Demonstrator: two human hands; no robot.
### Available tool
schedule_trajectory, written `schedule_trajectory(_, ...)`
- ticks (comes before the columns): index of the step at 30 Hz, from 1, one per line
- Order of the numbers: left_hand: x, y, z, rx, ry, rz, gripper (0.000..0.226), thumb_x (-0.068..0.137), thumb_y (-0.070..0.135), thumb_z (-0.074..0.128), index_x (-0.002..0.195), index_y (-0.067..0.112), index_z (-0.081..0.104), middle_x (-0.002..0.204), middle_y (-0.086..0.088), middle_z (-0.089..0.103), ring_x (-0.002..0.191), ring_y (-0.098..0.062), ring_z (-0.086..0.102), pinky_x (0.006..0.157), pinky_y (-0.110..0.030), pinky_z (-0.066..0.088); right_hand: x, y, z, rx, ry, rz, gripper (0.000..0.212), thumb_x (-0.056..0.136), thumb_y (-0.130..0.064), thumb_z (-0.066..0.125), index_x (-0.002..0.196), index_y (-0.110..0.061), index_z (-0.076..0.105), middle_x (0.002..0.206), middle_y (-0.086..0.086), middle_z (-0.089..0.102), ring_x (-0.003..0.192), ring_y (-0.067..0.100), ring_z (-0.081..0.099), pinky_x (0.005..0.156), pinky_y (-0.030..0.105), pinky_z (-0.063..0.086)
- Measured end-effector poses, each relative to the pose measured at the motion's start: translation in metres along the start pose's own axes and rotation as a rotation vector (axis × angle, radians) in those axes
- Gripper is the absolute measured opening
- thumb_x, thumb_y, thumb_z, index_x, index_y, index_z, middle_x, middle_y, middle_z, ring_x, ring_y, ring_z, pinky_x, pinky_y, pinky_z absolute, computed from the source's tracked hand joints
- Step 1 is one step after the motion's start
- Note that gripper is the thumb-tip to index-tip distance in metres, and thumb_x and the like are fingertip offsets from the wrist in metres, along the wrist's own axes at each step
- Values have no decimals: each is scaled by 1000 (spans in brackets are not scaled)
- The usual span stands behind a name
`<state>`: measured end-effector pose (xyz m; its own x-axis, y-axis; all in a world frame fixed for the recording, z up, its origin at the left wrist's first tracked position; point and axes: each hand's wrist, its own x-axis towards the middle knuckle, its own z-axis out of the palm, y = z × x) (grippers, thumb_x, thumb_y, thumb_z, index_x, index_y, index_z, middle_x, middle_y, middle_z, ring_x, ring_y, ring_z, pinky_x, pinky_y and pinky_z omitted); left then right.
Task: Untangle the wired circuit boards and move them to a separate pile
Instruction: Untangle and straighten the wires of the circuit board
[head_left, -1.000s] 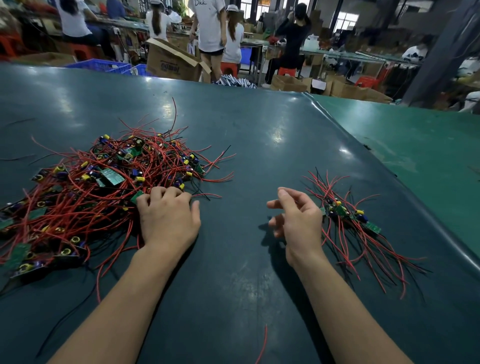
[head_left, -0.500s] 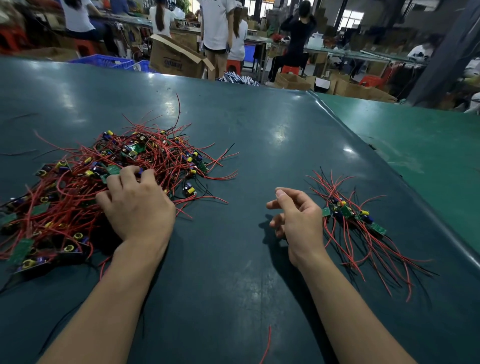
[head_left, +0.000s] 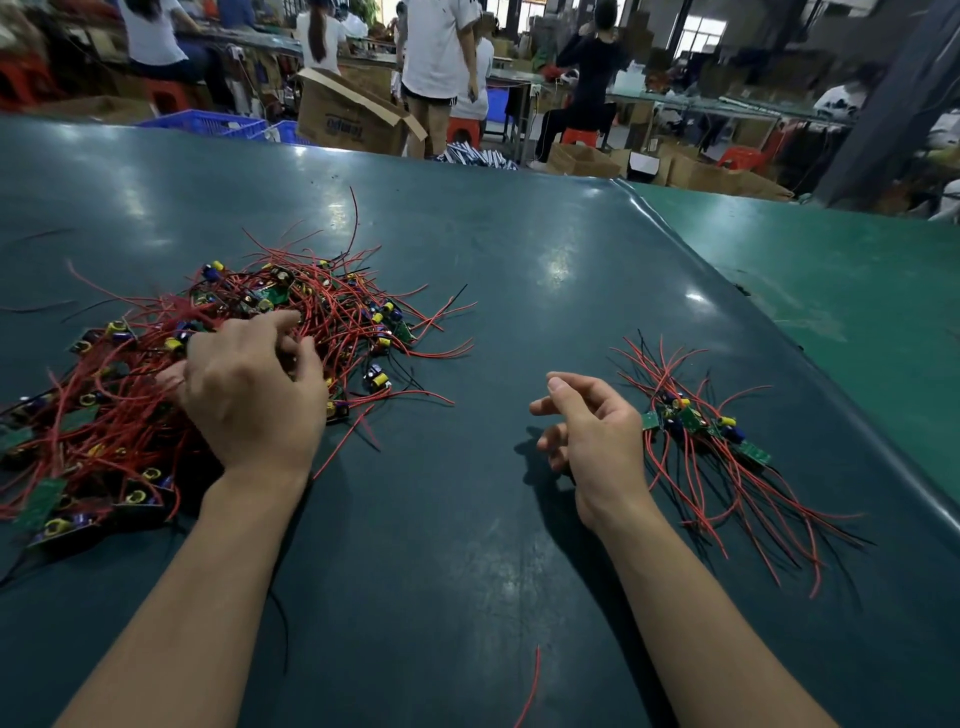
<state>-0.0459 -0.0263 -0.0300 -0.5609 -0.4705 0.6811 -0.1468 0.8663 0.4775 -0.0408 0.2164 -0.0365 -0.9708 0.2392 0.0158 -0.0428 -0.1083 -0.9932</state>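
A big tangled pile of small green circuit boards (head_left: 358, 317) with red and black wires covers the left of the dark green table (head_left: 467, 519). My left hand (head_left: 249, 384) lies on top of this pile, its fingers curled down into the red wires and pinching some between thumb and forefinger. A smaller pile of wired boards (head_left: 696, 421) sits at the right, its wires fanned out toward me. My right hand (head_left: 592, 431) hangs just left of that small pile with its fingers loosely curled and nothing in it.
A loose red wire (head_left: 530, 686) lies near the front edge and a black one (head_left: 283, 623) by my left forearm. A lighter green table (head_left: 831, 291) adjoins on the right. Behind the far edge stand people, a cardboard box (head_left: 348, 114) and blue crates (head_left: 208, 123).
My left hand has moved from the pile's near edge up onto its middle and curled its fingers into the wires. My right hand has stayed beside the small pile.
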Motion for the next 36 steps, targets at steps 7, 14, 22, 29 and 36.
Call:
schedule_trajectory(7,-7,2,5,92,-117,-96,41,85,13,66,125,11,60,120,-19,60,114,-40,46,91,-49,33,-1,-1,-1,7,-6,6,6,95,-17,62,94,-13,67,69,-2,70,41,11,50,35,20,32)
schedule_trajectory(14,-7,0,4,26,-23,-43,23,87,19,63,109,15,71,99,-12,71,101,-36,49,87,-47,32,0,0,0,-10,-11,13,7,94,-18,63,92,-12,68,70,-1,70,42,11,50,36,20,32)
schedule_trajectory(22,-7,7,3,-232,101,147,18,89,13,60,104,10,69,96,-11,70,92,-35,56,84,-42,38,-1,-1,-1,1,-9,25,7,93,-19,64,91,-14,68,70,-1,71,42,11,51,35,20,32)
schedule_trajectory(29,-30,35,1,-602,80,542,6,91,1,60,95,4,63,97,-11,67,90,-25,61,81,-41,48,-5,-6,3,94,-216,104,15,92,-26,65,94,-12,69,80,5,72,46,14,56,37,19,37)
schedule_trajectory(36,-49,55,1,-843,-299,690,16,84,-9,62,97,1,63,95,-10,63,88,-24,63,78,-37,52,-10,-7,8,323,-403,112,14,78,-21,67,87,-11,68,82,9,72,56,15,63,38,19,41)
